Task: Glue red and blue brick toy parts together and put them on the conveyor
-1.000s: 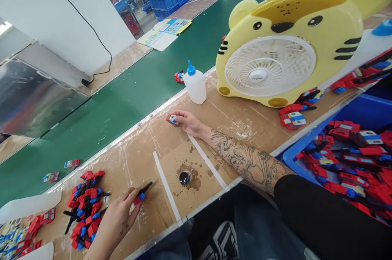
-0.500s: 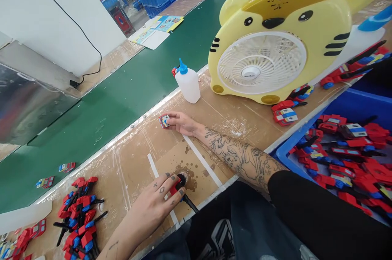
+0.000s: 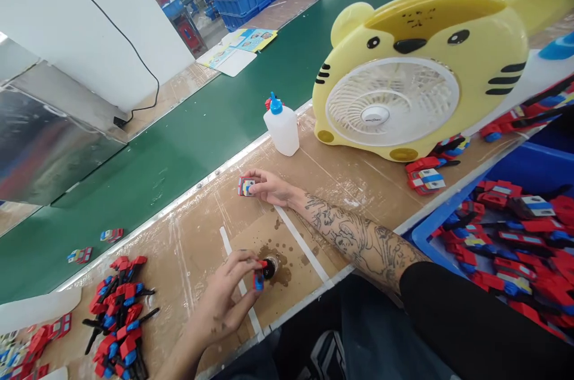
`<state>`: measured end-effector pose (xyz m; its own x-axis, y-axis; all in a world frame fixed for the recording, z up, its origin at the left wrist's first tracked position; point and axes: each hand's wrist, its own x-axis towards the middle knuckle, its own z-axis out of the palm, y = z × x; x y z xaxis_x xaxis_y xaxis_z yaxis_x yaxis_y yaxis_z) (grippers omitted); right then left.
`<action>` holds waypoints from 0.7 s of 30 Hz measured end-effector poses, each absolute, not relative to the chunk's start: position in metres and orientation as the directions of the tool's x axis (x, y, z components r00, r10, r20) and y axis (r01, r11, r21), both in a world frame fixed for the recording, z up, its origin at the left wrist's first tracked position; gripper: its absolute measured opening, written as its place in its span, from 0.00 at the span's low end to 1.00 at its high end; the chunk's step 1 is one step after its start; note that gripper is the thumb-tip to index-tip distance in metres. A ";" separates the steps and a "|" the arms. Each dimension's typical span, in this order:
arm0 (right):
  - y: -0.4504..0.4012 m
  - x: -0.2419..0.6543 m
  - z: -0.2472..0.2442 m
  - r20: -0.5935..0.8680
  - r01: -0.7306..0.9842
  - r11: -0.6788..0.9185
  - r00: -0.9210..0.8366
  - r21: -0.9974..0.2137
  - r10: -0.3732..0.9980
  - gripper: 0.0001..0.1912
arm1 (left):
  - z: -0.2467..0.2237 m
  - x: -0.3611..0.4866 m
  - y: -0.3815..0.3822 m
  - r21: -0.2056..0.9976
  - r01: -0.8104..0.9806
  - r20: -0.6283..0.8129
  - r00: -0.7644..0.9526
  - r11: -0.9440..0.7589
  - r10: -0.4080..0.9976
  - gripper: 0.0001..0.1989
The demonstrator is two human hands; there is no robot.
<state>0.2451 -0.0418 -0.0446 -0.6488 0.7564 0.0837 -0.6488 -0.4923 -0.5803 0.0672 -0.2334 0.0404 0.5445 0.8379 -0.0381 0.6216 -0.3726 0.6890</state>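
Holding red-blue part (image 3: 259, 280) in left hand (image 3: 222, 296), at dark cup (image 3: 269, 268) on table (image 3: 345, 189); gripping block (image 3: 245, 187) in right hand (image 3: 272, 188), apart from cup; judged partway, with pile (image 3: 121, 311) left unhandled.

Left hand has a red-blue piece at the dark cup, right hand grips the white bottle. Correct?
No. Head view: right hand holds a red-white piece; white bottle stands beyond it. Left hand, red-blue piece, dark cup are right.

Left hand (image 3: 224, 296) — now at the black pot (image 3: 269, 269), its red-blue piece (image 3: 259, 278) turned
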 end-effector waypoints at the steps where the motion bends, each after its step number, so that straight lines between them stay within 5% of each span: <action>1: -0.043 0.245 -0.044 0.084 -0.645 -0.496 -0.654 -0.582 0.752 0.25 | 0.034 0.066 -0.231 0.783 0.559 -0.005 0.443 -0.272 0.896 0.15; 4: -0.046 0.243 -0.044 0.063 -0.623 -0.529 -0.679 -0.577 0.732 0.25 | 0.013 0.067 -0.216 0.960 0.274 0.048 0.042 -0.058 0.998 0.14; 8: -0.050 0.240 -0.046 0.028 -0.604 -0.550 -0.687 -0.577 0.726 0.26 | -0.004 0.073 -0.182 0.998 -0.025 0.053 -0.313 -0.064 0.948 0.18; 21: -0.050 0.231 -0.059 0.052 -0.531 -0.343 -0.594 -0.775 0.803 0.27 | -0.017 0.077 -0.152 1.000 0.002 0.022 -0.363 -0.023 0.932 0.21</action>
